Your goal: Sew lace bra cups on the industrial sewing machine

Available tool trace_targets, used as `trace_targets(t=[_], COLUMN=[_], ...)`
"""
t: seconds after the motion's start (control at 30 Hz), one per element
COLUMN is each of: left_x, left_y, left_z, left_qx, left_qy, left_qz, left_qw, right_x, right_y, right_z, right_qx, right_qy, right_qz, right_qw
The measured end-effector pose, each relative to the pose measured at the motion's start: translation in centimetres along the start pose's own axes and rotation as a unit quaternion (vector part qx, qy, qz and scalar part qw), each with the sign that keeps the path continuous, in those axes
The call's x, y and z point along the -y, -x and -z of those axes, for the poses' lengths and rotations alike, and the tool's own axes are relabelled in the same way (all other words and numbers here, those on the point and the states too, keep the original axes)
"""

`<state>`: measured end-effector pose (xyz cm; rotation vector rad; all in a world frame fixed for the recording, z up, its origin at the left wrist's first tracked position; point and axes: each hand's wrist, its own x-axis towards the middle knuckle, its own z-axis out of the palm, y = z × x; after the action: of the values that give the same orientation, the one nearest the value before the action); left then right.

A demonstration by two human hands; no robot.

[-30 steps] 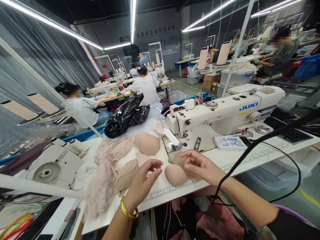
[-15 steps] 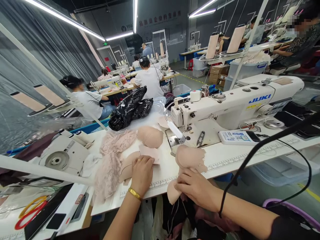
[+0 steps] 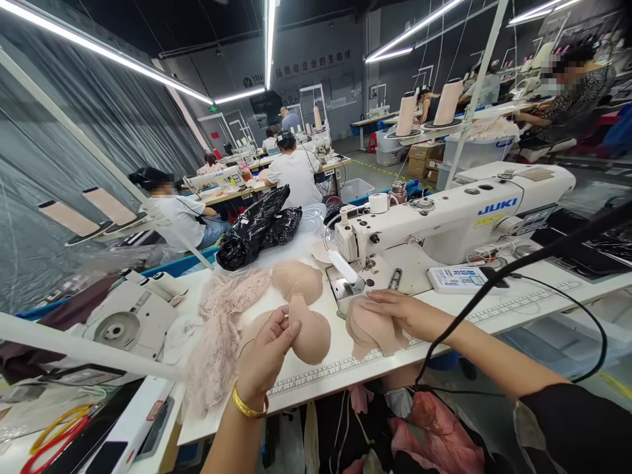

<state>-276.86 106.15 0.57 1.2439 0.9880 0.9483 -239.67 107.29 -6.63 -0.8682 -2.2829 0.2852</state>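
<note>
My left hand [image 3: 270, 347] pinches a beige bra cup [image 3: 315, 334] by its upper edge, thumb in front, and holds it over the table's front part. My right hand [image 3: 397, 311] lies with outstretched fingers over the top of several beige bra cups [image 3: 368, 332] piled below the needle area; its thumb is hidden. Behind the held cup sits another rounded beige bra cup [image 3: 296, 280]. Flat beige pieces lie partly covered behind my left hand. Crumpled pink lace fabric [image 3: 217, 349] spreads to the left of them.
A white JUKI sewing machine [image 3: 444, 214] stands at the right, with thread snips [image 3: 395, 278] on its bed and a white box-like device [image 3: 457, 279] alongside. A black plastic bag [image 3: 259, 227] lies behind. A black cable [image 3: 474, 309] crosses near my right forearm. Co-workers sit further back.
My left hand has lifted a bra cup from the flat pieces. My right hand has moved up from the table edge, and the cup it held there now lies on the pile.
</note>
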Motion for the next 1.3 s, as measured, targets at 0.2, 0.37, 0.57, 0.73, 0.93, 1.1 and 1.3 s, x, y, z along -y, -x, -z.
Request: trace_targets(t=[0.2, 0.37, 0.57, 0.73, 0.93, 1.1, 1.3], left_x=[-0.5, -1.1, -3.8, -3.3, 4.6, 8.1, 6.9], left_y=[-0.2, -0.3, -0.4, -0.2, 1.2, 1.6, 2.8], left_z=[-2.8, -4.7, 2.9, 6.6, -0.9, -8.7, -11.4], left_qx=[0.094, 0.104, -0.135, -0.264, -0.093, -0.015, -0.005], left_qy=[-0.074, -0.134, -0.380, -0.603, -0.458, -0.383, -0.176], left_qz=[0.061, 0.058, 0.005, -0.085, -0.063, -0.076, 0.030], left_qw=[0.991, 0.984, 0.915, 0.748, 0.882, 0.921, 0.984], right_x=[8.2, 11.7, 7.7, 5.1, 5.5, 7.5, 8.3], right_y=[-3.4, -6.2, -3.0, 0.3, 0.7, 0.1, 0.1], right_z=[0.2, -1.9, -1.3, -1.3, -2.7, -4.2, -4.6], right_qx=[-0.055, -0.063, -0.160, -0.196, -0.148, -0.124, -0.120], right_qy=[-0.077, -0.231, -0.170, -0.016, 0.074, 0.118, 0.104], right_qz=[-0.065, -0.198, -0.317, -0.335, -0.296, -0.309, -0.306], right_qw=[0.993, 0.951, 0.919, 0.921, 0.941, 0.935, 0.939])
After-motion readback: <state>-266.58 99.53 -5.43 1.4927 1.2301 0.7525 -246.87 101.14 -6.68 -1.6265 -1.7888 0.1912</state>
